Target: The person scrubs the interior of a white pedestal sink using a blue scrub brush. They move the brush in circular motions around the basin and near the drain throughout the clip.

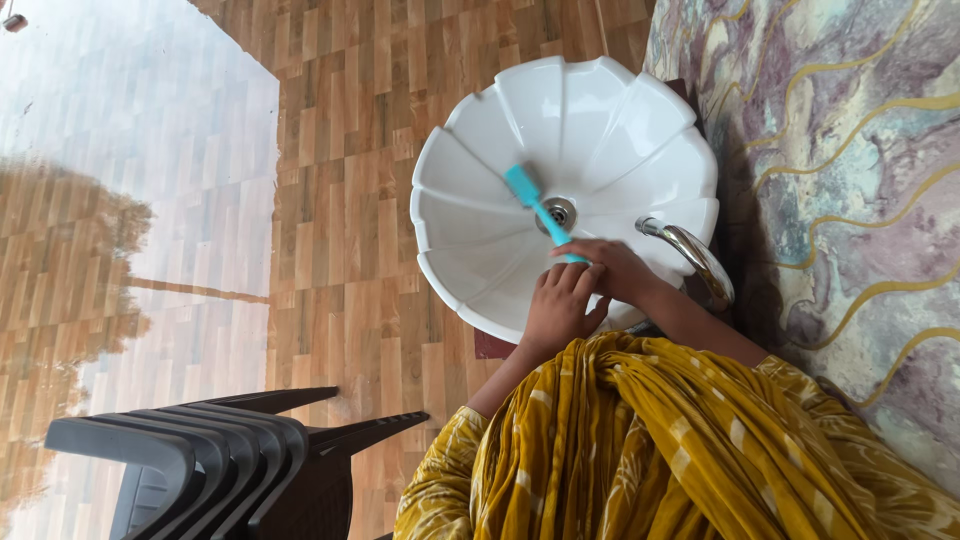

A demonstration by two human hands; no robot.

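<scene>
the right hand (618, 268) closes around the handle of a turquoise plastic brush (538, 205) whose head lies inside the white scalloped ceramic basin (470, 170) near the drain, the left hand (558, 308) rests half-open beside it holding nothing, and the basin looks already clean, so the scrubbing seems well along.

bright daylight, strong glare on glossy floor (140, 180) at left, pic sharp, soft shadows.
</scene>
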